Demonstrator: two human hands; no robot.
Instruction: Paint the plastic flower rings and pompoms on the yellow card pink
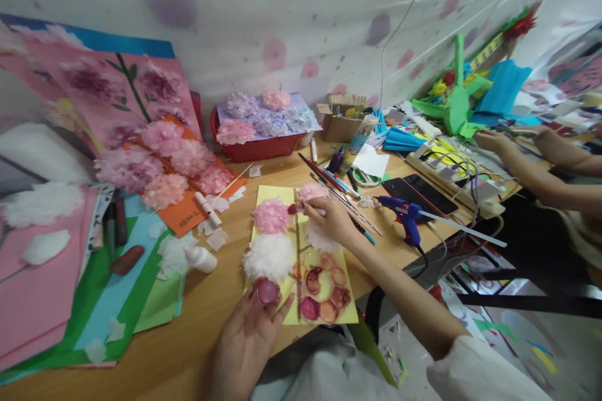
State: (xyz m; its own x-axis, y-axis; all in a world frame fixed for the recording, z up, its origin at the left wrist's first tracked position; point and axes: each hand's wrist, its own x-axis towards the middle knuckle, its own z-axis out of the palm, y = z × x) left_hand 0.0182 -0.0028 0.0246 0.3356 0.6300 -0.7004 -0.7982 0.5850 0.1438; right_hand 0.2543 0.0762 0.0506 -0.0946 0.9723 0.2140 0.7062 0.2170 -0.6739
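My left hand [249, 332] is closed round a small round pot of pinkish-purple paint [268, 292] near the card's lower left corner. My right hand [332, 219] pinches a paintbrush [301, 207], its dark red tip close beside a pink paper flower [271, 216]. Beneath both hands lies a yellow card [285, 193] with a brown painted stem. A white fluffy flower [268, 256] sits on its left side, and another white flower [322, 237] is partly hidden by my right hand. A flower-shaped palette [324, 287] with reddish and orange paint rests on the card's lower right.
A white glue bottle [201, 259] stands left of the card, near paper scraps. To the right lie a blue glue gun [403, 216], phones [430, 194] and a power strip [451, 172]. Behind is a red basket [263, 149]. Another person's hands [498, 141] are at far right.
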